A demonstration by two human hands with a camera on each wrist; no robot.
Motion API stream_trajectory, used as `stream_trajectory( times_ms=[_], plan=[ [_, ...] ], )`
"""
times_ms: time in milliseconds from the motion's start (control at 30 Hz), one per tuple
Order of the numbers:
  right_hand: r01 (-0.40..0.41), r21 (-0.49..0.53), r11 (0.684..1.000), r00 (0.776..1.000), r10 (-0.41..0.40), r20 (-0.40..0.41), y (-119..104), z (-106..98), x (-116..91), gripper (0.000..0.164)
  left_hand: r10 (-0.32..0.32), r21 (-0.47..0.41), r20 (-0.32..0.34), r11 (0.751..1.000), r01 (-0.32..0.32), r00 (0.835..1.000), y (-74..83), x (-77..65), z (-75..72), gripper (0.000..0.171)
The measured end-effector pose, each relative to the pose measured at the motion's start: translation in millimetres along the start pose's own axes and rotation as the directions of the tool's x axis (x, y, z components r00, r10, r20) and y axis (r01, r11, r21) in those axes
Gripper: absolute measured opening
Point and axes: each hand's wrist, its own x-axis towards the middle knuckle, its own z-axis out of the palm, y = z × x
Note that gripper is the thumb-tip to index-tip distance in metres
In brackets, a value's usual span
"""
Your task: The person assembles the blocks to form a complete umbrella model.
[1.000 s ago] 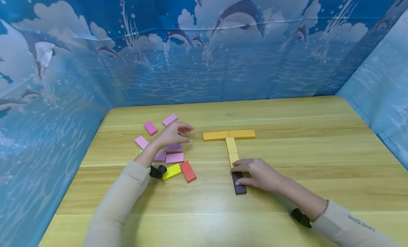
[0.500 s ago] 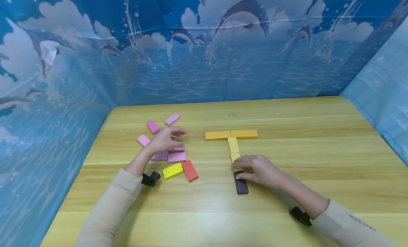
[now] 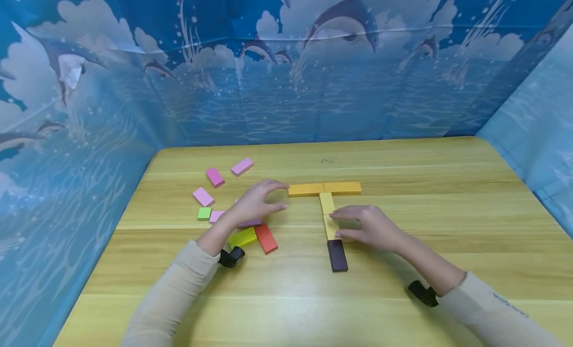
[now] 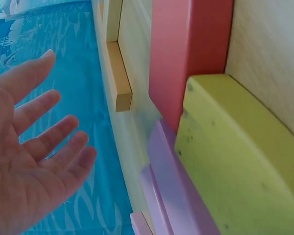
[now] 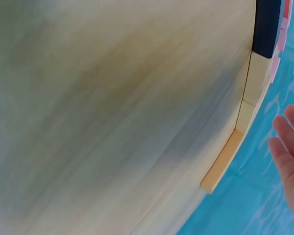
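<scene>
The black block (image 3: 337,256) lies nearest. Just beyond it, the right hand (image 3: 373,228) hovers by the pale yellow block (image 3: 330,228), fingers parted, gripping nothing; whether they touch it I can't tell. A careless brush there could knock it out of line. Both blocks run lengthwise near to far, far ends leaning slightly left. Farther beyond the black block, leftward, the left hand (image 3: 256,202) hangs spread, empty, beside the orange block (image 3: 306,190), laid crosswise.

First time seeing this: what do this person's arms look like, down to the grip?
The left sleeve and right sleeve are long and beige, the latter with dark lettering too blurred to read. Each wrist wears a small black camera. Left grip and right grip are gloveless.
</scene>
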Motion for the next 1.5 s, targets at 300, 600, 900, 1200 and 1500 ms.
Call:
stream_trajectory(
  times_ms=[300, 600, 900, 1200, 1500],
  plan=[
    [-0.026, -0.026, 0.999, 1.0, 0.027, 0.01, 10.6, -3.1, 9.0, 0.046, -0.004, -0.023, 0.03, 1.0, 0.004, 1.0, 7.3, 4.4, 6.7, 0.052],
    [-0.11, -0.025, 0.994, 0.989, 0.112, 0.101, 26.5, -1.7, 34.8, 0.058, -0.017, -0.033, 0.018, 0.999, 0.017, 1.0, 5.0, -0.2, 4.5, 0.053],
    [-0.146, 0.017, 0.989, 0.978, 0.141, 0.155, 40.4, 1.6, 50.6, 0.06, -0.029, -0.071, 0.001, 0.997, 0.029, 1.0, -11.7, -11.0, -6.6, 0.055],
    [-0.155, 0.001, 0.988, 0.969, 0.152, 0.195, 42.6, 2.6, 56.6, 0.058, -0.064, -0.1, -0.047, 0.993, 0.059, 0.997, -38.5, -32.8, -28.5, 0.06],
    [-0.144, -0.004, 0.99, 0.966, 0.142, 0.214, 43.2, 6.2, 56.5, 0.057, -0.141, -0.1, -0.145, 0.987, 0.127, 0.979, -69.5, -64.1, -49.5, 0.057]
  ],
)
